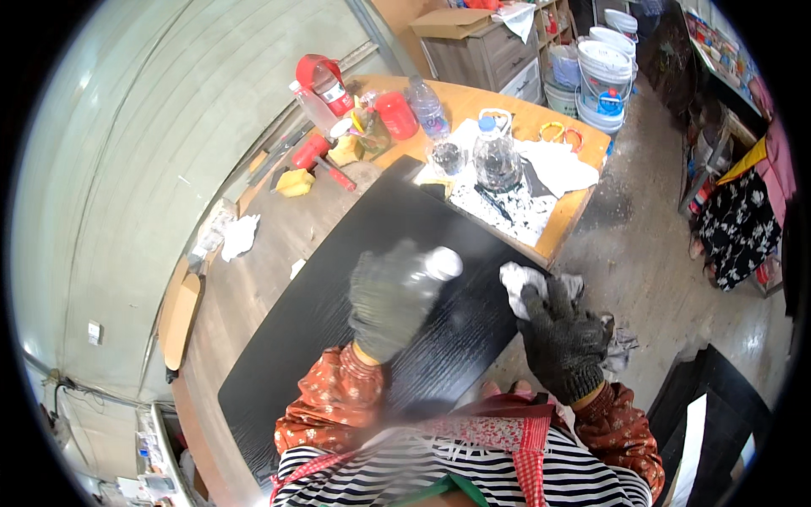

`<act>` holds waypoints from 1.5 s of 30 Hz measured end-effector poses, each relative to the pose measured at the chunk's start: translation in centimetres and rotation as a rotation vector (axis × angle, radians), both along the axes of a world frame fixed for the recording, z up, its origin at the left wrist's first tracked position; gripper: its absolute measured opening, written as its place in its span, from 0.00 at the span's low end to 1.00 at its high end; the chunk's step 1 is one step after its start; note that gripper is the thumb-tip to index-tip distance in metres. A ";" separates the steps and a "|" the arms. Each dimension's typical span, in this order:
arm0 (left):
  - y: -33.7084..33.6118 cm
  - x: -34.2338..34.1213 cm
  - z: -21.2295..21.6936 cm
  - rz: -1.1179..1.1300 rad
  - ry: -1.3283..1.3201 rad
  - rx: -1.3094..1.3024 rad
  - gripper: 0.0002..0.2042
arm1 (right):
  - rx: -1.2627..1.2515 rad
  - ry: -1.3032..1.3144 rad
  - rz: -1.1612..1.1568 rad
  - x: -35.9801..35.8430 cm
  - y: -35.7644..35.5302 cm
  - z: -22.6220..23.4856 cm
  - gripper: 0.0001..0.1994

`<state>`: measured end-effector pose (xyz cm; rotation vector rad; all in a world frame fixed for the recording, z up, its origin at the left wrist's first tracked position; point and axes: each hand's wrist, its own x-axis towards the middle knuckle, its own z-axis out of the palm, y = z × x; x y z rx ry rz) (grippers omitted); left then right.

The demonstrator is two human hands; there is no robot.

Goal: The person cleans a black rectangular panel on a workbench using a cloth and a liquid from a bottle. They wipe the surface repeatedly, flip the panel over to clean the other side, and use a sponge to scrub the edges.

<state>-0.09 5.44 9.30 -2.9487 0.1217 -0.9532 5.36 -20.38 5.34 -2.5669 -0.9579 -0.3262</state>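
Note:
Both my hands wear dark knit gloves. My left hand (387,304), smeared by motion, is wrapped round a clear bottle with a white top (443,264), tilted over a black wood-grain panel (321,279). At the panel's right edge, my right hand (564,338) grips a crumpled white cloth (519,287). The panel lies across the worktable, its far end close to a sheet with black smears.
On the wooden table (562,241) stand a jug with a blue cap (497,156), a water bottle (429,108), a red-handled hammer (338,176) and yellow sponges (295,182). White buckets (604,76) are stacked beyond. Black panels (710,406) lie lower right; another person (743,211) is at right.

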 end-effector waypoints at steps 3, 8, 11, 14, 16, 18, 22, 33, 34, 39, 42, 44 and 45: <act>2.8 0.8 -0.1 0.078 -0.124 -0.993 0.34 | -0.102 -0.036 0.067 0.3 1.0 -0.8 0.23; 6.0 0.8 -2.0 0.251 -0.261 -0.889 0.38 | -0.179 -0.118 0.182 4.5 3.3 -0.2 0.20; 6.9 0.4 -3.1 0.190 -0.328 -1.110 0.35 | -0.284 -0.001 0.261 2.9 2.4 1.1 0.21; 7.9 0.3 -2.4 0.221 -0.328 -1.279 0.33 | -0.288 -0.059 0.394 3.4 1.1 1.9 0.22; 8.4 0.7 -4.0 0.123 -0.426 -1.379 0.33 | -0.375 -0.038 0.452 5.9 2.3 2.5 0.21; 9.2 0.4 -5.2 0.146 -0.456 -1.248 0.34 | -0.389 -0.043 0.533 9.2 4.6 2.7 0.19; 7.8 0.5 -5.1 0.181 -0.452 -1.293 0.35 | -0.319 -0.151 0.674 15.0 12.1 2.8 0.14; 8.4 4.3 -3.3 0.452 -0.397 -0.956 0.29 | -0.078 -0.018 0.698 26.6 35.2 0.6 0.16; 9.7 5.8 -1.8 0.474 -0.387 -1.037 0.24 | -0.077 -0.016 0.722 26.7 34.5 0.7 0.16; 19.8 10.7 1.3 0.453 -0.476 -1.006 0.26 | 0.068 -0.037 0.831 24.0 24.2 -0.2 0.18; 25.7 15.3 -2.4 0.487 -0.577 -0.900 0.22 | -0.075 0.043 0.738 21.4 16.3 -0.2 0.21; 30.7 15.4 -5.5 0.544 -0.560 -0.821 0.25 | 0.033 0.257 0.788 21.2 13.1 -1.5 0.21; 32.2 17.9 -6.8 0.557 -0.520 -0.845 0.26 | 0.075 0.403 0.788 22.2 12.0 -1.5 0.22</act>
